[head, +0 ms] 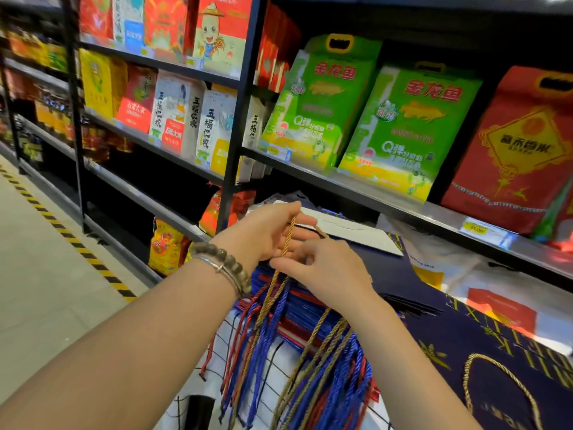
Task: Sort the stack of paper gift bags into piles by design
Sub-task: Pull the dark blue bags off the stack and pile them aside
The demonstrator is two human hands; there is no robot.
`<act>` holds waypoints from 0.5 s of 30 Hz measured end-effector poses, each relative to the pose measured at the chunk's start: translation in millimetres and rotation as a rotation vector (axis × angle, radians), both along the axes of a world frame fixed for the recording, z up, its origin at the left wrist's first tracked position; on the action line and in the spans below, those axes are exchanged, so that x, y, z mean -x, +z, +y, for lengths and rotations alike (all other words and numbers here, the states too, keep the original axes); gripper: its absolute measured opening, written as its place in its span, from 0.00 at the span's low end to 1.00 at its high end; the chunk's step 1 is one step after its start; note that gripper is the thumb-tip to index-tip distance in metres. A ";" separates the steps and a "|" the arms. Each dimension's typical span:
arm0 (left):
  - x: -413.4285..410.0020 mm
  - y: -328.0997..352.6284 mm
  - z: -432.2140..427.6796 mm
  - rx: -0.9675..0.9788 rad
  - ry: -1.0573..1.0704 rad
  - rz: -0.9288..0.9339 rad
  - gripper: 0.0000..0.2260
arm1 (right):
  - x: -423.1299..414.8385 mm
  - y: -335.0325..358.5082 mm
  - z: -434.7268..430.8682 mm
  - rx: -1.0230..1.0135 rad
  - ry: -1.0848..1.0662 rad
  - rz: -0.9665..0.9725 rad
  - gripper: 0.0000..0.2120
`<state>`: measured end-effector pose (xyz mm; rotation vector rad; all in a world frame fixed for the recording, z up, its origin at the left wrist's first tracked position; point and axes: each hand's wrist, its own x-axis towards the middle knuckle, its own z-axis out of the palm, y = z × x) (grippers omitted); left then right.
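Both hands grip one gold cord handle (288,240): left hand (263,234) pinches it high, right hand (331,271) pinches it lower, over the stack of gift bags (465,330) lying beneath the rice shelf (387,198).

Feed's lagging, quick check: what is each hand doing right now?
Left hand: holds the gold cord.
Right hand: pinches the same cord lower down.
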<state>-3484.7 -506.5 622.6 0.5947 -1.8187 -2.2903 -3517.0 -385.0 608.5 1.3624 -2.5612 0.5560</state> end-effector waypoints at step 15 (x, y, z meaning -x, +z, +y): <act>-1.8 12.1 12.4 0.114 -0.090 0.180 0.19 | 9.7 20.5 -9.6 0.325 0.067 -0.441 0.16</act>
